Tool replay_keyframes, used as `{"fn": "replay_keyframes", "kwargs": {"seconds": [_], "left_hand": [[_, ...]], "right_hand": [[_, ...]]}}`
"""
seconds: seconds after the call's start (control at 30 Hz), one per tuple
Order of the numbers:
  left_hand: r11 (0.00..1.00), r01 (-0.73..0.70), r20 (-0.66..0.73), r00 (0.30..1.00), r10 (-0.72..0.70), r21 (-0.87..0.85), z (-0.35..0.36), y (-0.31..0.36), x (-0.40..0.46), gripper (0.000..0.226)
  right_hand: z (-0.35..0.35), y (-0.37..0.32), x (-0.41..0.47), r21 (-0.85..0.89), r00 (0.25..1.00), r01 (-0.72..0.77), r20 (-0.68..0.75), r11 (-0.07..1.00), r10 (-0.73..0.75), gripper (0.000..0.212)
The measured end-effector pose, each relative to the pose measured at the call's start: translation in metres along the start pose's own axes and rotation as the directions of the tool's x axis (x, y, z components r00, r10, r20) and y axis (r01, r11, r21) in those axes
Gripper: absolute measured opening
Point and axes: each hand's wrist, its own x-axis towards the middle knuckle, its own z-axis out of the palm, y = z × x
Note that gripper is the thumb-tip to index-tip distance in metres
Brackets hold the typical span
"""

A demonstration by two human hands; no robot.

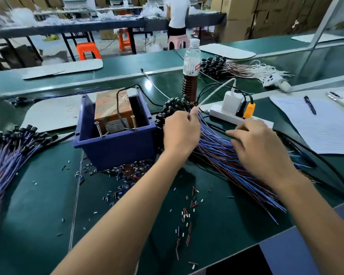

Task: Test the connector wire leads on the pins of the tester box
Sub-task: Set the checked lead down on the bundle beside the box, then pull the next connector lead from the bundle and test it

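Far left of both hands there's a wire pile (6,155) with black connectors, sprawled on the green worktop (38,205). Next over, just left of the left hand, sits the blue bin (115,143) with the orange tester box (112,110) inside, two screws (115,125) standing up as pins at its near edge. Cut insulation bits (185,213) are scattered below the bin and between the forearms.

Left hand (180,133) has its fingers curled, pinching a few blue leads near the connector end of the wire bundle (222,153), right beside the bin's right wall. The black connectors (175,106) are bunched just above its knuckles.

Right hand (260,149) rests on the same bundle further along, fingers loosely bent and spread over the leads; can't tell if it's actually gripping any. The leads fan out under it toward the lower right.

Behind the hands: bottle (191,76), white power strip (234,116). Far right, paper (326,132) with a pen (310,105).
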Motion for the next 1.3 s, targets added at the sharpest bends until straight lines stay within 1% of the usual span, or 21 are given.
{"fn": "replay_keyframes", "kwargs": {"seconds": [0.07,0.1,0.17,0.2,0.23,0.33,0.4,0.47,0.5,0.53,0.57,0.6,0.67,0.73,0.8,0.9,0.97,1.03,1.13,1.2,1.3], "left_hand": [[0.982,-0.147,-0.016,0.989,0.146,-0.118,-0.019,0.002,-0.02,0.064],[0.956,-0.241,-0.064,0.97,0.234,-0.166,-0.031,-0.001,-0.032,0.062],[0.889,-0.408,-0.211,0.906,0.367,-0.206,-0.059,-0.012,-0.058,0.059],[0.872,-0.453,-0.294,0.872,0.391,-0.185,-0.073,-0.019,-0.071,0.058],[0.878,-0.458,-0.376,0.845,0.381,-0.139,-0.091,-0.033,-0.082,0.058],[0.932,-0.349,-0.541,0.805,0.243,-0.1,-0.126,-0.07,-0.1,0.055],[0.98,-0.185,-0.609,0.786,0.105,-0.07,-0.157,-0.102,-0.103,0.052],[0.997,0.051,-0.638,0.77,-0.002,0.059,-0.189,-0.137,-0.101,0.046],[0.961,0.204,-0.645,0.763,-0.037,0.187,-0.204,-0.154,-0.099,0.039],[0.888,0.338,-0.649,0.759,-0.062,0.311,-0.219,-0.171,-0.098,0.03],[0.812,0.423,-0.644,0.761,-0.077,0.403,-0.232,-0.184,-0.096,0.021],[0.744,0.48,-0.635,0.767,-0.097,0.465,-0.244,-0.195,-0.094,0.02],[0.633,0.574,-0.624,0.761,-0.177,0.52,-0.264,-0.212,-0.088,0.035],[0.559,0.66,-0.64,0.718,-0.272,0.502,-0.282,-0.222,-0.078,0.051],[0.522,0.701,-0.642,0.692,-0.331,0.487,-0.293,-0.228,-0.069,0.054],[0.541,0.665,-0.613,0.727,-0.31,0.515,-0.298,-0.231,-0.061,0.034],[0.562,0.656,-0.612,0.73,-0.304,0.504,-0.299,-0.233,-0.059,0.025],[0.575,0.667,-0.613,0.719,-0.328,0.474,-0.297,-0.235,-0.059,0.026],[0.598,0.686,-0.623,0.692,-0.363,0.414,-0.296,-0.24,-0.057,0.04],[0.605,0.679,-0.621,0.698,-0.356,0.416,-0.296,-0.244,-0.057,0.036],[0.606,0.65,-0.656,0.707,-0.263,0.458,-0.29,-0.246,-0.062,0.026]], "right_hand": [[0.001,-0.014,0.001,0.113,0.987,0.019,-0.164,0.993,0.0,0.022],[0.001,-0.027,0.002,0.167,0.973,0.051,-0.23,0.985,-0.011,0.023],[0.0,-0.056,0.001,0.232,0.944,0.169,-0.318,0.958,-0.09,0.024],[-0.001,-0.074,0.001,0.26,0.928,0.248,-0.341,0.933,-0.151,0.024],[0.003,-0.1,0.0,0.303,0.91,0.335,-0.349,0.892,-0.223,0.024],[0.009,-0.166,-0.007,0.346,0.839,0.531,-0.342,0.774,-0.423,0.023],[0.02,-0.218,-0.005,0.413,0.8,0.598,-0.265,0.687,-0.538,0.021],[0.035,-0.26,0.003,0.441,0.796,0.575,-0.105,0.689,-0.596,0.017],[0.045,-0.279,0.009,0.434,0.788,0.555,0.0,0.71,-0.615,0.013],[0.057,-0.296,0.014,0.431,0.77,0.537,0.1,0.725,-0.63,0.01],[0.069,-0.31,0.019,0.443,0.748,0.513,0.19,0.735,-0.636,0.009],[0.08,-0.323,0.023,0.454,0.716,0.489,0.279,0.745,-0.639,0.012],[0.099,-0.343,0.027,0.424,0.658,0.473,0.413,0.772,-0.63,0.021],[0.112,-0.359,0.031,0.357,0.646,0.502,0.45,0.788,-0.616,0.025],[0.118,-0.368,0.034,0.318,0.644,0.524,0.461,0.791,-0.611,0.024],[0.122,-0.37,0.037,0.315,0.652,0.508,0.468,0.802,-0.597,0.02],[0.123,-0.369,0.037,0.322,0.645,0.513,0.467,0.796,-0.605,0.017],[0.123,-0.366,0.037,0.326,0.636,0.524,0.464,0.786,-0.617,0.015],[0.122,-0.364,0.038,0.344,0.636,0.505,0.473,0.792,-0.61,0.018],[0.122,-0.363,0.038,0.344,0.632,0.501,0.482,0.794,-0.607,0.019],[0.121,-0.364,0.039,0.337,0.628,0.505,0.489,0.795,-0.606,0.02]]}}
